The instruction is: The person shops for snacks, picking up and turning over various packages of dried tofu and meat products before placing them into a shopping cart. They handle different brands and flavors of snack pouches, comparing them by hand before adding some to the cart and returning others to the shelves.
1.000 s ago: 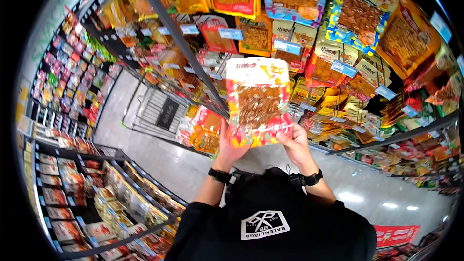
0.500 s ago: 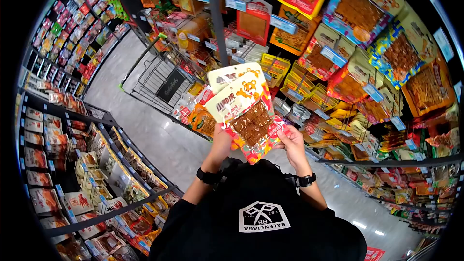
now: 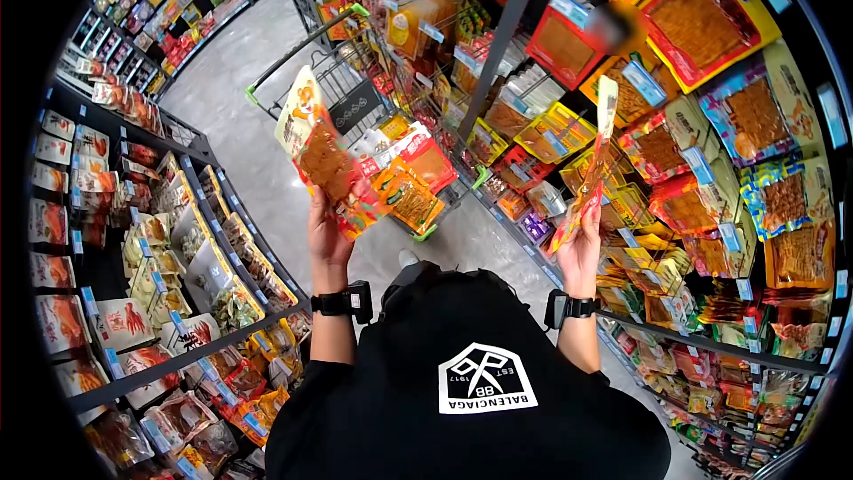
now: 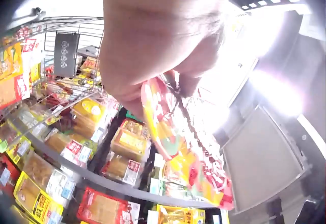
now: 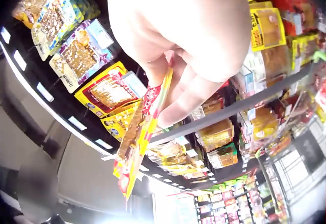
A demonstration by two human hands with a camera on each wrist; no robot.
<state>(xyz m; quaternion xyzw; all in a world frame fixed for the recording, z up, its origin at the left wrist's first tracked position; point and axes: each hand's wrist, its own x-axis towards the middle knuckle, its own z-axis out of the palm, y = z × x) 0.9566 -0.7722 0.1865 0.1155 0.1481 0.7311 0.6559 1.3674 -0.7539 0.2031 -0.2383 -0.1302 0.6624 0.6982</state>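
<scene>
My left hand [image 3: 329, 236] pinches a snack bag [image 3: 325, 160] by its lower end, held up at the left of the head view. The bag has a cream top with a cartoon tiger and brown food in a window. In the left wrist view its red and yellow edge [image 4: 175, 142] sticks out from between my fingers. On the other side, my right hand [image 3: 579, 249] grips a second snack bag [image 3: 593, 169], turned nearly edge-on. The right wrist view shows thumb and fingers pinching that bag [image 5: 140, 137] near one end.
A shopping cart [image 3: 355, 111] stands ahead with several snack packs [image 3: 413, 191] in it. Hanging snack bags [image 3: 711, 231] with price tags fill the rack on the right. Low shelves [image 3: 178, 293] of packets line the left, beyond the grey floor [image 3: 240, 80].
The two bags, held together before, are now apart, one in each hand. My left hand has moved left and my right hand right. The view has swung so the cart appears farther right.
</scene>
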